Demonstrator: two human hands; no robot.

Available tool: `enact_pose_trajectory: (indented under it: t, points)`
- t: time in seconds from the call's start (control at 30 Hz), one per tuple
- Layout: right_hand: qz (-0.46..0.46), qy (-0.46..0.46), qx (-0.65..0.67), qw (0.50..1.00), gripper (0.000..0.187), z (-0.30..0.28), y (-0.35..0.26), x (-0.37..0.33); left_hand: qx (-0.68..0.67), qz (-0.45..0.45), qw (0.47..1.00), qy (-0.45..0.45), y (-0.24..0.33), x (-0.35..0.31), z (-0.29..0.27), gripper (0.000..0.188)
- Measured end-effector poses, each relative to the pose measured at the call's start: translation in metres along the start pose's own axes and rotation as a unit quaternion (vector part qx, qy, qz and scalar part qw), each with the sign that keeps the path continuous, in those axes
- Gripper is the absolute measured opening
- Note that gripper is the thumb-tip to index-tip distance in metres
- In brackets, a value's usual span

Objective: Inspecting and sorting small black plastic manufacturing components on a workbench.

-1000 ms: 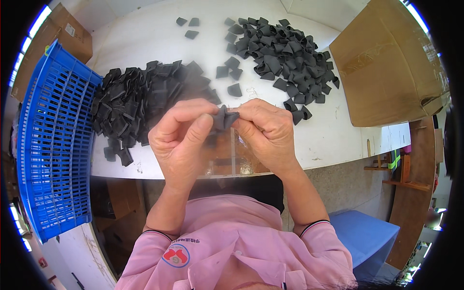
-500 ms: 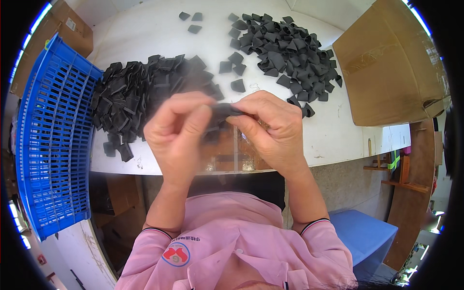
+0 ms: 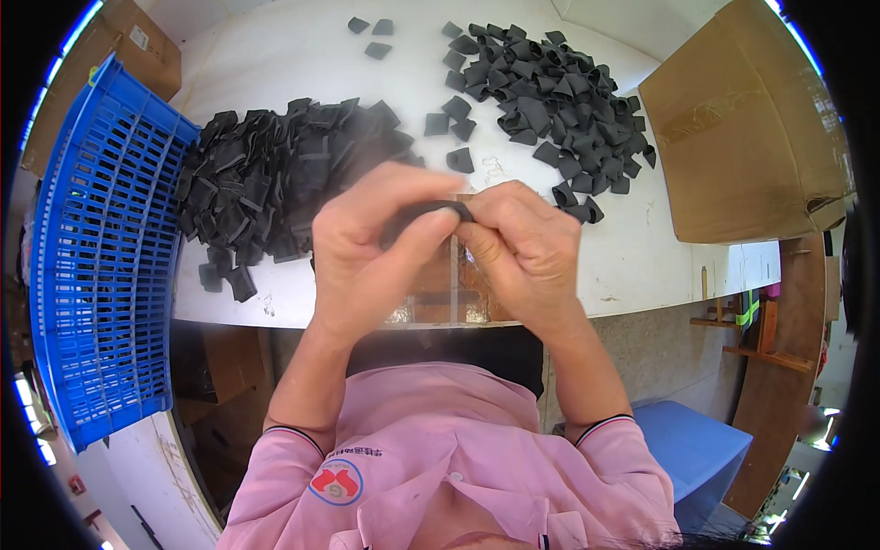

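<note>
Between my two hands, above the table's near edge, is a small black fabric piece (image 3: 424, 213), curved and partly covered by fingers. My left hand (image 3: 371, 243) has its thumb pressed along the piece, its fingers arched over the far side and slightly blurred. The other end is pinched between thumb and fingertips of my right hand (image 3: 524, 246). Beyond my left hand lies a dense heap of flat black fabric pieces (image 3: 247, 183). A second heap, of black pieces curled into short tubes (image 3: 559, 101), spreads at the far right of the table.
A blue plastic basket (image 3: 105, 247) stands tilted at the left edge of the white table (image 3: 600, 261). One large cardboard box (image 3: 733, 128) is at the right, another box (image 3: 137, 46) at the far left. Beside my right arm is a blue stool (image 3: 692, 449). Brown tape (image 3: 472, 293) covers the near edge.
My left hand has shifted right, closer to my right hand, and its thumb now lies along the black fabric piece. My right hand keeps its pinch.
</note>
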State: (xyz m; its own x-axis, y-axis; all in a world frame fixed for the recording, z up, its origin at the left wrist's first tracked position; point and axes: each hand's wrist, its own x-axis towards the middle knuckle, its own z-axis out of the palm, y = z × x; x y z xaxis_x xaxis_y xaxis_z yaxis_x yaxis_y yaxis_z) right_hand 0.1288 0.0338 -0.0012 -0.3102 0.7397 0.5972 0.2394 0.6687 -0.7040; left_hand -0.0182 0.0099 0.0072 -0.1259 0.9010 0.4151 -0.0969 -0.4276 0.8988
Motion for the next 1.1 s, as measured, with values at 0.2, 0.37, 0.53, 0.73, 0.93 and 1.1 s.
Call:
enact_pose_trajectory:
  t: [0.2, 0.37, 0.53, 0.73, 0.93, 1.1]
  points:
    - [-0.038, 0.035, -0.01, 0.999, 0.009, 0.008, 0.001, 0.0, 0.105, 0.057, 0.991, -0.056, -0.004, -0.001, -0.008, 0.012]
    - [0.262, -0.033, 0.351, 0.899, 0.017, -0.027, 0.001, 0.032, 0.191, 0.01, 0.981, 0.044, -0.051, -0.023, -0.019, 0.026]
    - [0.368, 0.033, 0.199, 0.908, 0.021, -0.015, 0.039, 0.001, 0.487, 0.042, 0.868, -0.083, -0.092, -0.049, -0.025, 0.028]
    - [0.41, -0.039, 0.211, 0.886, 0.019, 0.011, 0.034, -0.067, 0.554, 0.033, 0.823, -0.123, -0.112, -0.052, -0.026, 0.018]
    - [0.278, -0.019, 0.087, 0.956, 0.011, 0.029, 0.025, -0.075, 0.345, -0.093, 0.934, 0.009, -0.091, -0.051, -0.028, 0.006]
    - [0.159, 0.073, 0.054, 0.983, 0.017, 0.042, 0.011, -0.067, 0.04, -0.28, 0.959, 0.036, -0.034, -0.063, -0.005, 0.004]
